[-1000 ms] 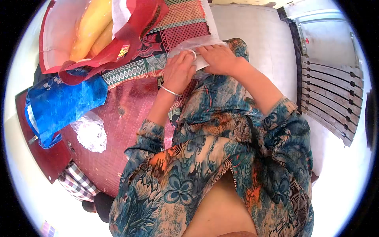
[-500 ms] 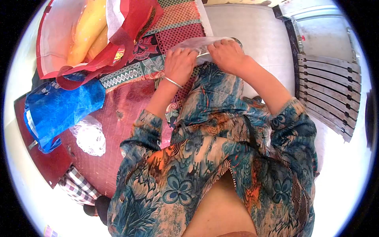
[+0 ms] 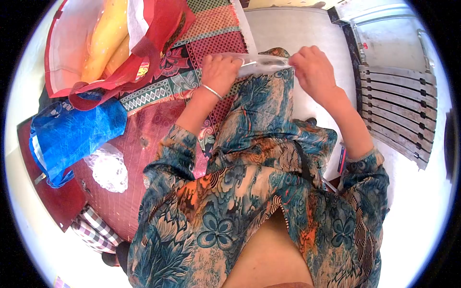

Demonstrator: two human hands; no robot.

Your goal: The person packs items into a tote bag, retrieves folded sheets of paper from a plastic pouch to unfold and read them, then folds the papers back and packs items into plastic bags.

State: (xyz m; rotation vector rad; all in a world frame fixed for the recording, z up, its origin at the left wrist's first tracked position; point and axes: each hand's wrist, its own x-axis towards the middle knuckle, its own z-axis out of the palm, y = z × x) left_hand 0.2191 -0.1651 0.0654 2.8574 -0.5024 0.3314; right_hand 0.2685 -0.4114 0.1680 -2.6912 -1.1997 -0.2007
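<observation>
Pale floor (image 3: 293,26) behind it all, and we've got a clear plastic bag (image 3: 266,61) stretched between our left hand (image 3: 221,74) and right hand (image 3: 314,73), both clamped onto it, over our lap (image 3: 259,103). Beside the left hand there's a patterned cloth (image 3: 213,45), with a red bag (image 3: 165,29) and blue bag (image 3: 81,134) farther out.

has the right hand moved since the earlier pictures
Yes. The right hand has moved rightward, closer to the slatted panel and farther from the left hand, with clear plastic now spanning between them.
</observation>
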